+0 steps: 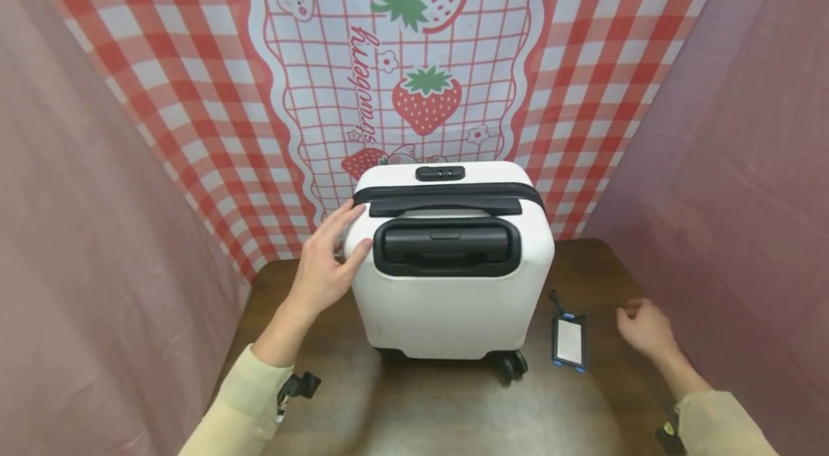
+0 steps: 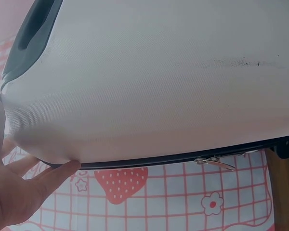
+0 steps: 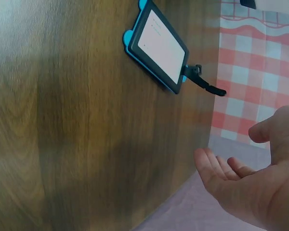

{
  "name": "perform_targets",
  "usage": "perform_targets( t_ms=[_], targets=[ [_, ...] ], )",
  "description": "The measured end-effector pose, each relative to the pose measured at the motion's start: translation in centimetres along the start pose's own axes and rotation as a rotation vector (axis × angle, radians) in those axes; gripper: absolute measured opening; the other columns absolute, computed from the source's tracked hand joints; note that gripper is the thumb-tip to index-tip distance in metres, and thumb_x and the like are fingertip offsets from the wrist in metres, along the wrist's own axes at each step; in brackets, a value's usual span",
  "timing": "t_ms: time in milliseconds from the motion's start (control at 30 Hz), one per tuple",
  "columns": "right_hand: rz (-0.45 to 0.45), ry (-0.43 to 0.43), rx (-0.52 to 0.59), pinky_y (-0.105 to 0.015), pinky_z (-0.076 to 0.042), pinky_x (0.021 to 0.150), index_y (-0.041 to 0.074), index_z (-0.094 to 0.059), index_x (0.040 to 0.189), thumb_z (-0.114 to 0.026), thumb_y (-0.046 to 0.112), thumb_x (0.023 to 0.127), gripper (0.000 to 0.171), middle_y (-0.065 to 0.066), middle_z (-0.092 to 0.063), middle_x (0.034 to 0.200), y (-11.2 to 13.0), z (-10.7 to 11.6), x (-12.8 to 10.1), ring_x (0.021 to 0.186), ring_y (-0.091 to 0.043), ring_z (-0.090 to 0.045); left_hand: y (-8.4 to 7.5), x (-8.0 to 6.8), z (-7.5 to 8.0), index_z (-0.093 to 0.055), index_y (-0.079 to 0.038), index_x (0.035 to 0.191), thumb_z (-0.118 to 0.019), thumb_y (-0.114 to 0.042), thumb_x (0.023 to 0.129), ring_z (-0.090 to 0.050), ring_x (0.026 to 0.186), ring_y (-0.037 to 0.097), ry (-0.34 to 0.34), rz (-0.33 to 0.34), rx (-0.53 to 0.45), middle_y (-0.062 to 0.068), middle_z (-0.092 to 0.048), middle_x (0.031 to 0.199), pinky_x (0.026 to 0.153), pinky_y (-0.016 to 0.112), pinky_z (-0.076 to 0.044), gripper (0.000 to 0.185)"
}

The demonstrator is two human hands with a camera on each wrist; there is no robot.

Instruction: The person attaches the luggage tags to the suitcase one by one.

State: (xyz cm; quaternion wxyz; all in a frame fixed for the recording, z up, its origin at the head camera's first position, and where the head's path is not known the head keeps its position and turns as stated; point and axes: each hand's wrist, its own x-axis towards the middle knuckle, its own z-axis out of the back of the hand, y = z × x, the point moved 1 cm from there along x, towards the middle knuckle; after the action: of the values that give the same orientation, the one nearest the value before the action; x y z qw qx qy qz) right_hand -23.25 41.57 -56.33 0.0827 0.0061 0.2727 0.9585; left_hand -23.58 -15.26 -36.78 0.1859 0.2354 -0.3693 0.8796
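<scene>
A small white hard-shell suitcase (image 1: 453, 283) with a black handle recess and black zipper band stands upright on a brown wooden table (image 1: 453, 406). My left hand (image 1: 330, 254) rests flat against its upper left corner, fingers straight on the shell (image 2: 149, 77). In the left wrist view the palm (image 2: 19, 192) touches the suitcase's edge near the zipper pull (image 2: 214, 162). A blue and black luggage tag (image 1: 568, 341) with a black strap lies on the table to the suitcase's right. My right hand (image 1: 644, 326) hovers just right of the tag (image 3: 159, 45), fingers loosely curled and empty (image 3: 250, 187).
A red checked strawberry cloth (image 1: 414, 67) hangs behind the table. Pink curtains (image 1: 84, 226) close in both sides. The suitcase's black wheels (image 1: 510, 364) show at its lower right. Bare tabletop lies in front of the suitcase.
</scene>
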Motion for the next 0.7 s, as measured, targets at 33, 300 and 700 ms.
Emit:
perform_targets(
  t_ms=[33,300,700],
  targets=[
    [-0.008,0.007,-0.001,-0.062,-0.051,0.086,-0.024,-0.040,0.130,-0.042,0.025,0.100,0.058,-0.043,-0.058,0.120,0.0,-0.1,0.0,0.106,-0.058,-0.058,0.0,0.0,0.0,-0.049,-0.029,0.146,-0.066,-0.039,0.094,-0.052,0.139,0.028,0.000,0.000,0.001,0.004,-0.043,0.158,0.090,0.047,-0.059,0.056],
    [-0.047,0.063,-0.047,-0.059,-0.052,0.086,-0.022,-0.048,0.125,-0.042,0.028,0.099,0.056,-0.039,-0.062,0.118,0.4,-1.8,0.1,0.106,-0.057,-0.059,0.0,-0.1,0.0,-0.049,-0.029,0.146,-0.066,-0.039,0.094,-0.052,0.139,0.028,0.001,0.006,-0.011,0.004,-0.043,0.158,0.091,0.047,-0.058,0.056],
    [-0.098,0.104,-0.017,-0.058,-0.051,0.088,-0.015,-0.058,0.122,-0.049,0.031,0.095,0.054,-0.038,-0.060,0.124,1.7,-4.6,0.7,0.110,-0.056,-0.057,0.0,0.0,-0.1,-0.052,-0.028,0.144,-0.070,-0.039,0.091,-0.055,0.135,0.029,-0.024,0.005,-0.012,0.007,-0.046,0.156,0.089,0.047,-0.059,0.056]
  ],
)
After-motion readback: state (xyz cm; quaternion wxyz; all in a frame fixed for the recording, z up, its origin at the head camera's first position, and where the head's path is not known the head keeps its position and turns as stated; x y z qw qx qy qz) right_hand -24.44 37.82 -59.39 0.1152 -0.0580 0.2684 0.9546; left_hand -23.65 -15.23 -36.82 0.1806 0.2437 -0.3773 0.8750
